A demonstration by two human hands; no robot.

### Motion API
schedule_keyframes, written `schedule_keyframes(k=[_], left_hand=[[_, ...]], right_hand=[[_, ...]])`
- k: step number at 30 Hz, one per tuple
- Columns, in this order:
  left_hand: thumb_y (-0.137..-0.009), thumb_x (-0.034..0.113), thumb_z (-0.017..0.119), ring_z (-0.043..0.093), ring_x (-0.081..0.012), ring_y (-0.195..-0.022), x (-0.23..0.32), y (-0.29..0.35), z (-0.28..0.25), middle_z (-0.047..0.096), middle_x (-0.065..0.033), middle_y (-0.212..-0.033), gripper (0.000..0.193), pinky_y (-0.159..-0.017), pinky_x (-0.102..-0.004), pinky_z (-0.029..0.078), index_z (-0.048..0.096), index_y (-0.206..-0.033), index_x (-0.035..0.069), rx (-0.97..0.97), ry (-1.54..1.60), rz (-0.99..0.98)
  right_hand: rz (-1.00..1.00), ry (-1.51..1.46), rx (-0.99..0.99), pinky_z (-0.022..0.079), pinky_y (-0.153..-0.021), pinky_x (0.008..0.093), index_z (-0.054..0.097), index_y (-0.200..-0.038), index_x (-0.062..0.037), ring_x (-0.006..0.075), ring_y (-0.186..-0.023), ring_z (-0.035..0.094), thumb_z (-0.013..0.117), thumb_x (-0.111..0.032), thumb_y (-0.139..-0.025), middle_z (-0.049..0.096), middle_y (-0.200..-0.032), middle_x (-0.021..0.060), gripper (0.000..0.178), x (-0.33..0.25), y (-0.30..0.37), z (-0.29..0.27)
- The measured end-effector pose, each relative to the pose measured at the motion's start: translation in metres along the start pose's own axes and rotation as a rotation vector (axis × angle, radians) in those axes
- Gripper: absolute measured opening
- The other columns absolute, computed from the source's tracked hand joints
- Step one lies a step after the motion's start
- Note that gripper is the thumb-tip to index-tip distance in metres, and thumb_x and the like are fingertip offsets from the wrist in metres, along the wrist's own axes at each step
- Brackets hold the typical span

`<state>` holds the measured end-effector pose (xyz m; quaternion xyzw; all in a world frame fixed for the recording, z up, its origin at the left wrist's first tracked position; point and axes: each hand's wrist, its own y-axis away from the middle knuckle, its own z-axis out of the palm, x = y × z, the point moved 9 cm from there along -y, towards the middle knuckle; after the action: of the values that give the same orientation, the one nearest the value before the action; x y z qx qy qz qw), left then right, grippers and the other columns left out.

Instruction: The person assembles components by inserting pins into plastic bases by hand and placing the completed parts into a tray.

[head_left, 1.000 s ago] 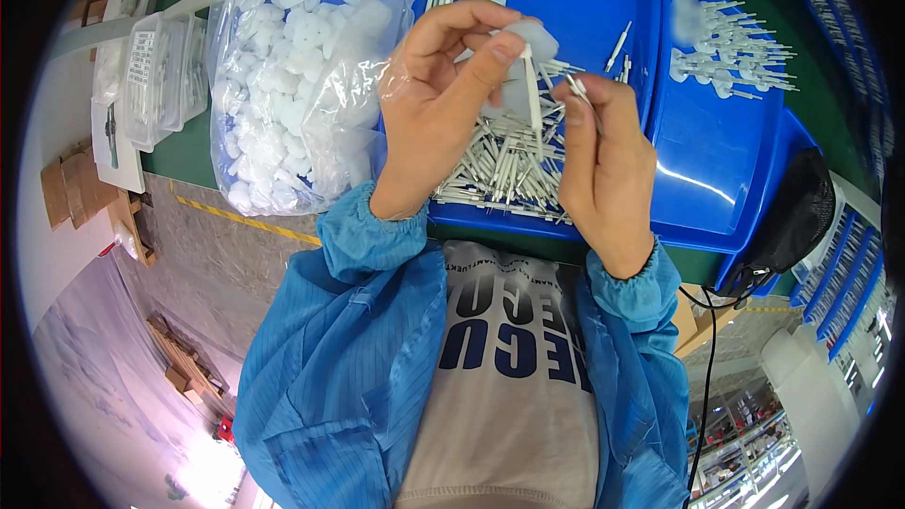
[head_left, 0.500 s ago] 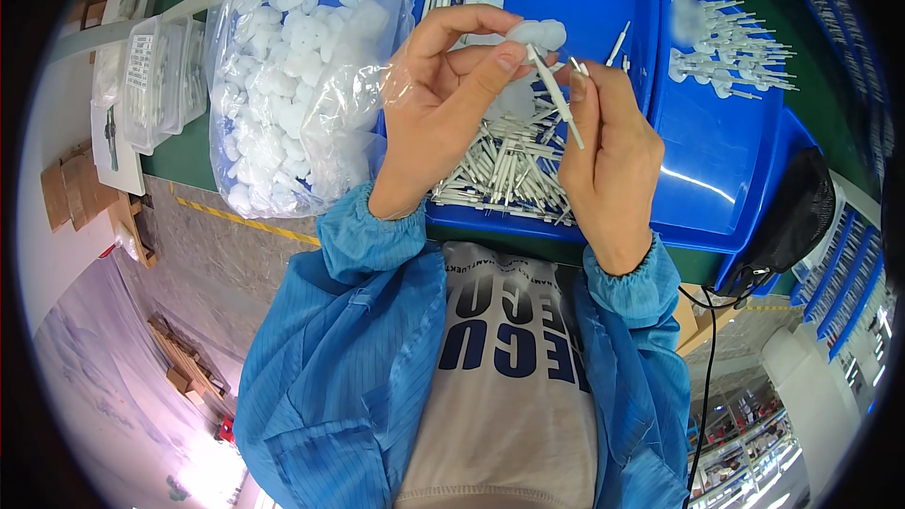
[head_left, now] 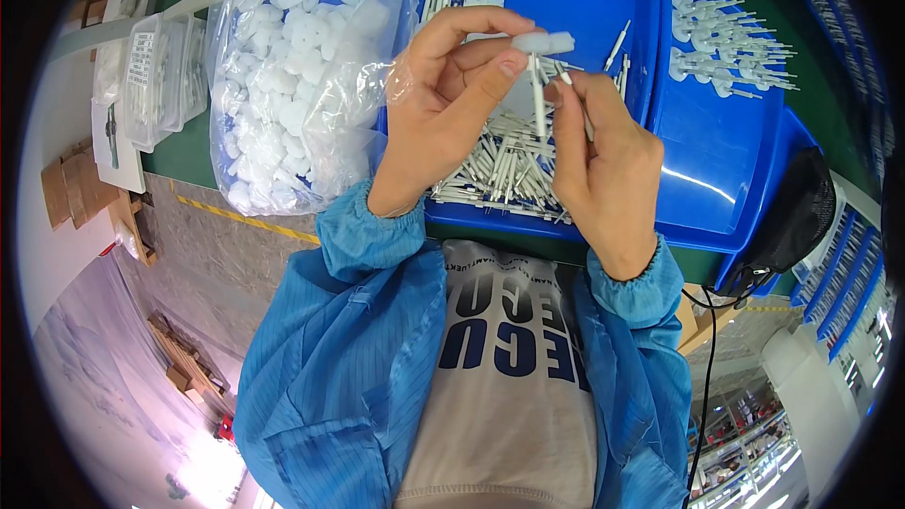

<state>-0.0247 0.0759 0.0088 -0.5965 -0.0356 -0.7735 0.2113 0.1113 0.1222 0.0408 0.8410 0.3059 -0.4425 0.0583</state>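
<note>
Over the middle blue tray (head_left: 589, 14), my left hand (head_left: 438, 108) pinches a translucent white plastic disc (head_left: 549, 42) between thumb and fingers. A white pin-like rod (head_left: 539, 99) hangs down from the disc. My right hand (head_left: 608, 155) is closed on another thin white rod (head_left: 563, 74) with a metal tip, held just beside the hanging one; whether its tip touches the disc I cannot tell. Many loose white rods (head_left: 509, 168) lie heaped in the tray below my hands. A clear plastic bag (head_left: 297, 99) full of white discs lies beside my left hand.
A second blue tray (head_left: 698, 165) at the right holds rows of discs with rods in them (head_left: 731, 42). A black pouch (head_left: 801, 212) with a cable stands at its right edge. Clear plastic boxes (head_left: 156, 85) are at the far left on the green table (head_left: 179, 168).
The disc has turned in my left hand and now shows edge-on, its rod swinging from slanted to nearly upright. My right hand has shifted slightly left and down with its rod.
</note>
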Motion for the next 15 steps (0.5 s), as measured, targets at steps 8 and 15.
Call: schedule_keyframes(k=[8, 15], left_hand=[[-0.090, -0.009, 0.064, 0.067, -0.0250, -0.112, 0.011, -0.002, 0.007, 0.065, -0.0128, -0.111, 0.023, -0.091, -0.0315, 0.059, 0.062, -0.112, -0.004, -0.025, -0.101, 0.102], [-0.081, -0.012, 0.073, 0.070, -0.0237, -0.102, 0.002, -0.004, -0.003, 0.063, -0.0135, -0.112, 0.027, -0.088, -0.0332, 0.062, 0.064, -0.106, -0.005, -0.048, -0.027, 0.054]], right_hand=[[0.032, -0.131, -0.114, 0.046, -0.046, 0.0383, 0.060, -0.101, -0.0030, 0.0347, -0.055, 0.064, 0.058, -0.010, -0.099, 0.062, -0.066, 0.0170, 0.008, 0.004, -0.010, -0.001], [0.065, -0.494, -0.323, 0.046, -0.050, 0.0351, 0.058, -0.102, -0.0028, 0.0303, -0.061, 0.067, 0.057, -0.015, -0.101, 0.066, -0.075, 0.0152, 0.012, 0.024, -0.007, 0.021]])
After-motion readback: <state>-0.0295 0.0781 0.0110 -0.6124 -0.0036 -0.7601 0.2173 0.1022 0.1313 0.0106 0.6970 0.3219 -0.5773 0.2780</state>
